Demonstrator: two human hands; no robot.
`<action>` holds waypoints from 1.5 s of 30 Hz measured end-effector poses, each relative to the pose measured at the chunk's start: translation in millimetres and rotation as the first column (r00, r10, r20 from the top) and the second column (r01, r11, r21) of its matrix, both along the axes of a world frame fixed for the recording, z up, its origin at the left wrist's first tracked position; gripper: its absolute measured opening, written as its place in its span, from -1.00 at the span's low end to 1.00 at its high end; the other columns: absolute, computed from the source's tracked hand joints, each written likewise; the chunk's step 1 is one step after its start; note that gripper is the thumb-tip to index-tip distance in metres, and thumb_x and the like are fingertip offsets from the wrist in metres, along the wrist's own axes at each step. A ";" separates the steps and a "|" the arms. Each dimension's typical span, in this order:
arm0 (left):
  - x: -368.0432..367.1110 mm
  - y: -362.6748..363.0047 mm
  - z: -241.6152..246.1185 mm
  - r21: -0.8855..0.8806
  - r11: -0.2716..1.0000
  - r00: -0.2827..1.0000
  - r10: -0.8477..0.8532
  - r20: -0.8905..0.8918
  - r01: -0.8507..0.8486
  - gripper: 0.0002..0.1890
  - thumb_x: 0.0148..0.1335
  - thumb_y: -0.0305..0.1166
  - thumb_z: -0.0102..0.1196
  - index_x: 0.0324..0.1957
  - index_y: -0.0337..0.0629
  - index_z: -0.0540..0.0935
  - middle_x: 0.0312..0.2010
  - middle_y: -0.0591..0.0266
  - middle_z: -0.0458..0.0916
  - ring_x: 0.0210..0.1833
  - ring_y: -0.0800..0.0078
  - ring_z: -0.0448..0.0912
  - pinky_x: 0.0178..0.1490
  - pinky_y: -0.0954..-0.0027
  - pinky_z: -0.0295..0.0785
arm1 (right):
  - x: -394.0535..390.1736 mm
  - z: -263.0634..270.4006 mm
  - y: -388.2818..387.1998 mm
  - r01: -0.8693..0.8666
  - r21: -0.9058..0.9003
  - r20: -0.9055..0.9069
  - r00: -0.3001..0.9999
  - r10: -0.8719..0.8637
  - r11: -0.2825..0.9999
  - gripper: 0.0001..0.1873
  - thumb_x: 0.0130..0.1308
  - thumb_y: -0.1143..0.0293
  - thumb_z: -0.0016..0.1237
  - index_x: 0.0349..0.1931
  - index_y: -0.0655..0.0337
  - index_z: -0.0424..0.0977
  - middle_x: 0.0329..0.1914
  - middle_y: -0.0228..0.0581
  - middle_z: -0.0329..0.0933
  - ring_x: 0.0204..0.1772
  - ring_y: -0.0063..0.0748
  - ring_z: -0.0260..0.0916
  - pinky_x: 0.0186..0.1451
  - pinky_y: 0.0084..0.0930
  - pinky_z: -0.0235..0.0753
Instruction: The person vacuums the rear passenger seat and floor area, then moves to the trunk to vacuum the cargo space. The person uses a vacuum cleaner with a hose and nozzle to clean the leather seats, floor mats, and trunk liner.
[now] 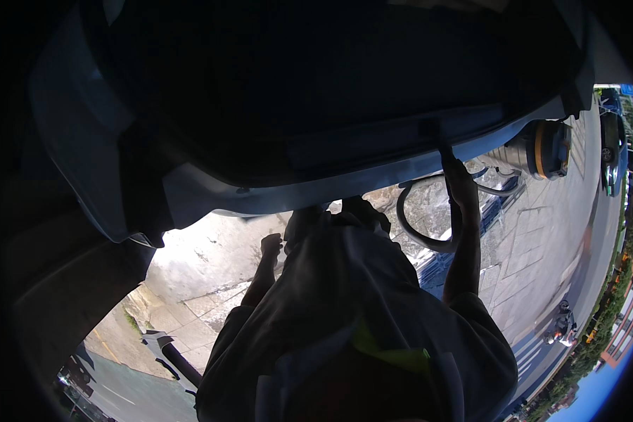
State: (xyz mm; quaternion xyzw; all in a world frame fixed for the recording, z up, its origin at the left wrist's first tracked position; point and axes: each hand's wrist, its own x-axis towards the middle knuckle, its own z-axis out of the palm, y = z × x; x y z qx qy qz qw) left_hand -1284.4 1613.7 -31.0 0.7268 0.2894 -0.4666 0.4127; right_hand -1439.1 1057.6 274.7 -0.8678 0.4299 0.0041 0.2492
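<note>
My right hand [461,184] grips the dark wand of a vacuum cleaner [455,216]. The tip of the wand reaches over the sill into the dark boot of a car, where its end is hard to make out. From the wand a grey vacuum hose [402,213] hangs in a loop beside my body. At my left side, my left hand [271,245] hangs low with its fingers curled, and nothing shows in it. The car's rear bumper [306,185] crosses in front of my legs.
A steel canister vacuum [543,150] with a black top and orange band stands on the paving to the right. Blue-and-white striped material [435,271] lies under the hose. A motorcycle rider [562,324] and a dark car [612,142] are on the road beyond.
</note>
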 end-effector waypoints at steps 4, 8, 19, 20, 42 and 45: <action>18.5 -8.1 8.5 -0.120 0.985 0.989 0.133 0.063 -0.125 -0.78 0.32 -0.25 0.18 -0.09 -0.11 0.72 -0.27 0.31 0.71 -0.39 0.51 0.62 -0.45 0.46 0.35 | 59.9 79.6 -3.7 0.366 0.417 0.178 0.865 -0.469 0.832 -0.47 0.51 -0.04 -0.04 0.24 0.20 0.51 -0.48 -0.29 0.52 -0.50 -0.43 0.44 -0.47 -0.47 0.43; 25.4 -12.8 3.7 -0.162 0.954 0.960 0.268 0.084 -0.252 -0.73 0.35 -0.26 0.18 0.02 -0.10 0.72 -0.28 0.27 0.71 -0.39 0.49 0.60 -0.40 0.42 0.39 | 89.6 39.0 -110.8 0.417 0.214 0.089 0.892 -0.443 0.883 -0.56 0.54 0.04 -0.10 0.14 0.21 0.53 -0.27 -0.16 0.52 -0.39 -0.30 0.55 -0.34 -0.34 0.57; -23.2 29.6 -66.1 0.524 0.502 0.196 -0.824 0.532 0.688 -0.85 0.29 -0.32 0.18 -0.39 -0.14 0.62 -0.49 0.28 0.56 -0.43 0.40 0.57 -0.38 0.28 0.42 | 198.3 -31.3 96.0 -0.694 0.043 -0.122 0.710 0.694 0.718 -0.46 0.41 0.03 0.06 0.27 0.13 0.43 0.08 0.00 0.61 0.12 -0.02 0.59 0.21 0.00 0.58; -30.9 -8.9 -58.8 0.130 0.843 0.601 -0.471 0.646 0.521 -0.84 0.25 -0.32 0.21 -0.39 -0.16 0.62 -0.48 0.23 0.58 -0.38 0.43 0.58 -0.30 0.28 0.44 | 200.8 -9.4 80.1 -0.563 0.270 -0.089 0.793 0.603 0.781 -0.40 0.37 0.01 0.11 0.32 0.11 0.41 0.04 -0.02 0.62 0.12 -0.04 0.59 0.20 -0.02 0.59; -74.2 -44.7 7.7 -0.081 0.986 0.955 0.164 0.245 -0.149 -0.72 0.42 -0.22 0.14 -0.08 -0.26 0.68 -0.24 0.09 0.73 -0.27 0.36 0.65 -0.27 0.29 0.49 | 209.4 22.7 -125.2 -0.135 0.265 0.086 0.990 0.116 0.955 -0.11 0.46 -0.16 -0.05 0.64 0.03 -0.04 0.47 0.23 0.29 0.44 0.14 0.39 0.31 0.13 0.52; -80.7 -48.1 14.7 -0.073 0.988 0.955 0.151 0.256 -0.137 -0.71 0.42 -0.22 0.14 -0.07 -0.26 0.68 -0.23 0.08 0.73 -0.27 0.36 0.65 -0.28 0.29 0.49 | 207.5 -12.4 -207.9 0.097 0.061 -0.102 0.991 -0.091 0.993 -0.09 0.46 -0.11 -0.07 0.64 0.09 -0.12 0.42 0.26 0.35 0.39 0.18 0.45 0.25 0.12 0.57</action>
